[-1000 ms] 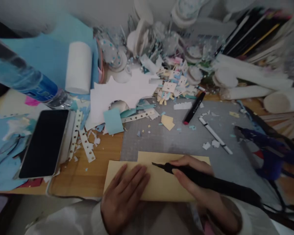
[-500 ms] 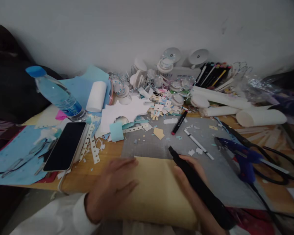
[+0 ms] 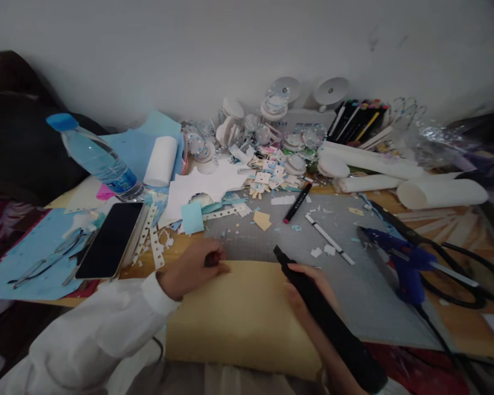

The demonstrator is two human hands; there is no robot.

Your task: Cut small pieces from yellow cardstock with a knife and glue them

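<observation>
Item: one tan sheet, nearest my body, at the middle of the table's near edge; its near margin seemed to reach past that edge. Judged light, bendable yet firm enough to keep its shape, easily creased; best taken by the margins or corners, fingers flat beneath.

Item: my right hand, beside the sheet's right margin, wrapped around a black handheld tool, narrow end pointing away from me. The tool looked rigid, best gripped by its thick body, clear of the tip.

Item: my left hand, at the sheet's far left corner, fingers curled; whether they pinched the paper I could not tell.

Surface: a wooden table, grey mat over its middle. Toward the right edge, a blue glue gun, with black-handled scissors beyond. Toward the left edge, a dark-screened phone.

Farther, on the mat: one white pen, one black marker, loose scraps. Past them, a white cut sheet and a heap of small paper figures. At the far left, a blue-capped bottle; at the far right, a white roll.

Room: a plain pale wall behind the table's far edge; light dim.
</observation>
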